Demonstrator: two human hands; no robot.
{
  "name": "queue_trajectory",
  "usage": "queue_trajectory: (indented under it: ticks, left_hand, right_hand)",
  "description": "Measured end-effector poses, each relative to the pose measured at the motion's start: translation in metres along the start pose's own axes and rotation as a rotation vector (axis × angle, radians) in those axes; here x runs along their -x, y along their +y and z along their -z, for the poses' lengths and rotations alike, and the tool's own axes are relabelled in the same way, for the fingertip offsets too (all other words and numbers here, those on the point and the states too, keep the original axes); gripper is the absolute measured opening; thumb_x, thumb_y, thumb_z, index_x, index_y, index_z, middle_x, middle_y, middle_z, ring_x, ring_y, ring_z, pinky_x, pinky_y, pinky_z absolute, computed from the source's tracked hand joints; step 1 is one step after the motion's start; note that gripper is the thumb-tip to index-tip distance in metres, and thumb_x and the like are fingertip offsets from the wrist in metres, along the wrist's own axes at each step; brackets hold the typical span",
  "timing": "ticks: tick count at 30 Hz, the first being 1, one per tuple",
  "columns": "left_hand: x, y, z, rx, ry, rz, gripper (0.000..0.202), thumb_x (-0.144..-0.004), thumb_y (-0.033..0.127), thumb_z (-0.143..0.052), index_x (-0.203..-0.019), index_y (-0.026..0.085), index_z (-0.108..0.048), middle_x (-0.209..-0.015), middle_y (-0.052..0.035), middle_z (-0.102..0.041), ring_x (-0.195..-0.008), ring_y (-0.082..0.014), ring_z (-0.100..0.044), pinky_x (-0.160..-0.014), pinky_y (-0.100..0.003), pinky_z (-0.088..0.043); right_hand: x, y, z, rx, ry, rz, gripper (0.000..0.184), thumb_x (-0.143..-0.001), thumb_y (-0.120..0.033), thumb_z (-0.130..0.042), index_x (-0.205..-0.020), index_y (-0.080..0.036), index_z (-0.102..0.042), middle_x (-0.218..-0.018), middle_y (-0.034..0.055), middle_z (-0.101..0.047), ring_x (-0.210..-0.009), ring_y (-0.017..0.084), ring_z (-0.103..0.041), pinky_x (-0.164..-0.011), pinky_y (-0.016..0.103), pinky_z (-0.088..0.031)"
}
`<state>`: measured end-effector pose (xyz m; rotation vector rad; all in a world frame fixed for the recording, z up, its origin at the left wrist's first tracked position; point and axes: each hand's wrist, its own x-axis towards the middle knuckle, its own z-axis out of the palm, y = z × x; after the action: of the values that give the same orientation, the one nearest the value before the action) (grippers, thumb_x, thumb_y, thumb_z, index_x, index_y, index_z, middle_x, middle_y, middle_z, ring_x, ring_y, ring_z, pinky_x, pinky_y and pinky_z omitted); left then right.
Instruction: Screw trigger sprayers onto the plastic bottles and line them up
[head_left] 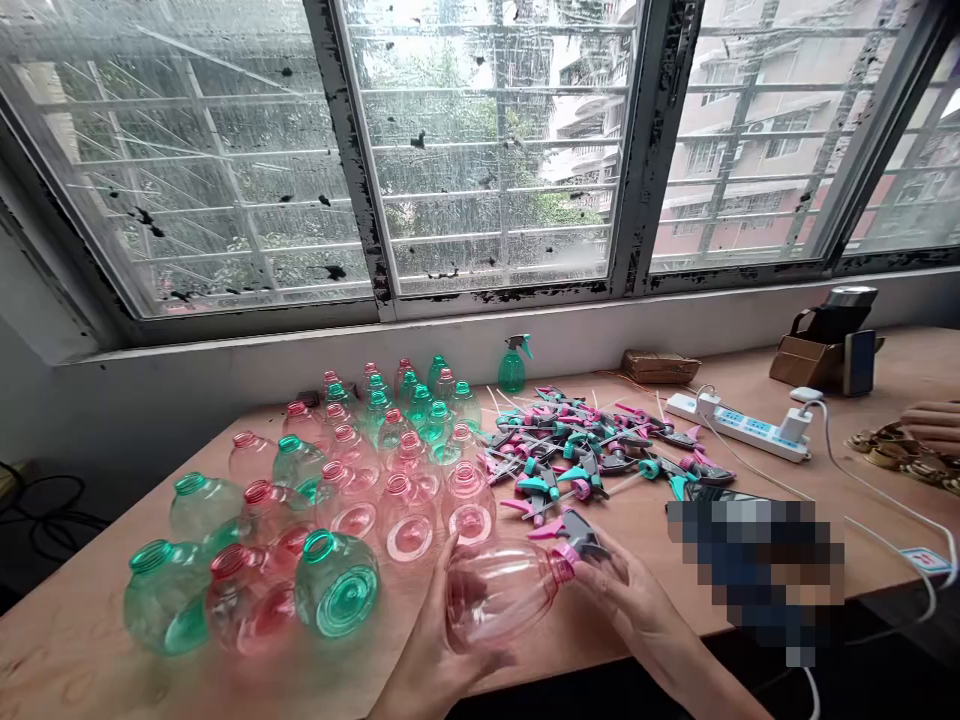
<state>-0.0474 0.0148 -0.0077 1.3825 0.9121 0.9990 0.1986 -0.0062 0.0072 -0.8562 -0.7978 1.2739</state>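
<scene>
My left hand [431, 645] is wrapped round the body of a clear pink spray bottle [499, 597], which lies tilted on its side above the table's front edge. At its neck, the fingers of my right hand [630, 605] grip a grey and pink trigger spray head [583, 535]. The head's collar meets the bottle mouth; how tightly it sits cannot be seen. Left of my hands stand several open pink and green bottles, among them a green bottle [337, 590]. Beyond my right hand lies a heap of loose trigger spray heads [570, 440] with thin tubes.
By the wall stands a green bottle with its sprayer fitted [512, 368]. A white power strip [742, 425] with cables, a cardboard box [660, 367] and a phone [859, 362] are at the right. Another person's hand [934, 425] rests near brownish items. A blurred patch covers the right front.
</scene>
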Motion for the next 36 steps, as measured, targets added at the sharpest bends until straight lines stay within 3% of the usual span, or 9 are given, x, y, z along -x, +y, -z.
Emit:
queue_trajectory:
  ticks: [2, 6, 10, 16, 20, 24, 27, 31, 36]
  left_hand:
    - [0.001, -0.002, 0.001, -0.061, -0.025, -0.021, 0.116, -0.066, 0.037, -0.091, -0.156, 0.035, -0.017, -0.117, -0.0056, -0.058, -0.112, -0.0291, -0.056, -0.100, -0.043, -0.043]
    - [0.000, 0.004, 0.000, -0.280, -0.075, -0.050, 0.113, -0.072, 0.038, -0.088, -0.157, 0.034, -0.014, -0.125, -0.0091, -0.059, -0.116, -0.0319, -0.057, -0.106, -0.046, -0.042]
    - [-0.007, 0.011, -0.009, -0.314, -0.065, -0.084, 0.114, -0.069, 0.038, -0.091, -0.157, 0.033, -0.019, -0.124, -0.0095, -0.065, -0.114, -0.0332, -0.061, -0.103, -0.044, -0.046]
    - [-0.012, 0.000, -0.013, -0.227, -0.015, -0.097, 0.112, -0.069, 0.037, -0.091, -0.155, 0.036, -0.020, -0.120, -0.0079, -0.065, -0.099, -0.0273, -0.064, -0.094, -0.040, -0.052]
    - [-0.010, -0.004, -0.009, -0.217, -0.005, -0.107, 0.105, -0.069, 0.035, -0.090, -0.153, 0.036, -0.027, -0.149, -0.0113, -0.046, -0.119, -0.0327, -0.059, -0.106, -0.044, -0.046]
    - [-0.008, -0.001, -0.009, -0.133, -0.048, -0.044, 0.118, -0.074, 0.034, -0.087, -0.160, 0.033, -0.007, -0.137, -0.0132, -0.058, -0.122, -0.0344, -0.060, -0.112, -0.049, -0.042]
    - [-0.005, 0.003, -0.011, -0.073, -0.102, -0.038, 0.122, -0.072, 0.038, -0.089, -0.161, 0.034, -0.005, -0.154, -0.0137, -0.045, -0.141, -0.0381, -0.043, -0.122, -0.053, -0.027]
    - [0.001, 0.010, -0.014, 0.034, -0.154, -0.051, 0.115, -0.073, 0.055, -0.083, -0.160, 0.037, -0.010, -0.166, -0.0083, -0.028, -0.153, -0.0370, -0.023, -0.126, -0.052, -0.015]
    - [0.003, 0.012, -0.011, -0.055, -0.138, -0.028, 0.112, -0.074, 0.062, -0.078, -0.160, 0.036, -0.011, -0.160, -0.0101, -0.040, -0.144, -0.0383, -0.039, -0.123, -0.053, -0.022]
  right_hand:
    - [-0.001, -0.002, 0.002, 0.001, -0.085, -0.100, 0.067, -0.073, -0.039, -0.087, -0.132, -0.025, -0.060, -0.138, 0.0098, -0.067, -0.136, 0.032, -0.053, -0.117, 0.047, -0.037]
    - [-0.005, 0.001, 0.015, 0.039, -0.033, -0.038, 0.069, -0.072, -0.040, -0.088, -0.134, -0.033, -0.060, -0.140, 0.0050, -0.066, -0.134, 0.029, -0.055, -0.113, 0.044, -0.040]
    - [-0.013, 0.008, 0.027, 0.025, -0.015, -0.068, 0.054, -0.078, -0.047, -0.082, -0.126, -0.031, -0.064, -0.114, 0.0045, -0.077, -0.097, 0.024, -0.070, -0.088, 0.037, -0.053]
    - [-0.013, 0.016, 0.034, 0.077, -0.046, -0.100, 0.030, -0.077, -0.048, -0.084, -0.089, -0.022, -0.075, -0.066, -0.0031, -0.068, -0.061, 0.014, -0.058, -0.062, 0.026, -0.049]
    - [-0.008, 0.019, 0.037, 0.125, -0.125, -0.134, 0.053, -0.064, -0.047, -0.092, -0.106, -0.021, -0.072, -0.069, -0.0013, -0.071, -0.059, 0.016, -0.058, -0.059, 0.028, -0.047]
    - [-0.007, 0.015, 0.033, 0.226, -0.158, -0.108, 0.041, -0.069, -0.048, -0.088, -0.094, -0.020, -0.072, -0.061, -0.0034, -0.064, -0.054, 0.014, -0.050, -0.052, 0.025, -0.037]
    - [-0.007, 0.013, 0.032, 0.265, -0.136, -0.093, 0.035, -0.069, -0.047, -0.087, -0.087, -0.021, -0.073, -0.063, -0.0042, -0.061, -0.054, 0.011, -0.041, -0.048, 0.023, -0.028]
    - [-0.007, 0.015, 0.036, 0.262, -0.026, -0.075, 0.045, -0.062, -0.045, -0.092, -0.097, -0.022, -0.076, -0.073, -0.0014, -0.069, -0.060, 0.014, -0.048, -0.052, 0.025, -0.032]
    - [-0.008, 0.019, 0.039, 0.220, -0.138, -0.043, 0.044, -0.070, -0.048, -0.087, -0.100, -0.020, -0.072, -0.063, -0.0037, -0.062, -0.052, 0.011, -0.043, -0.050, 0.025, -0.030]
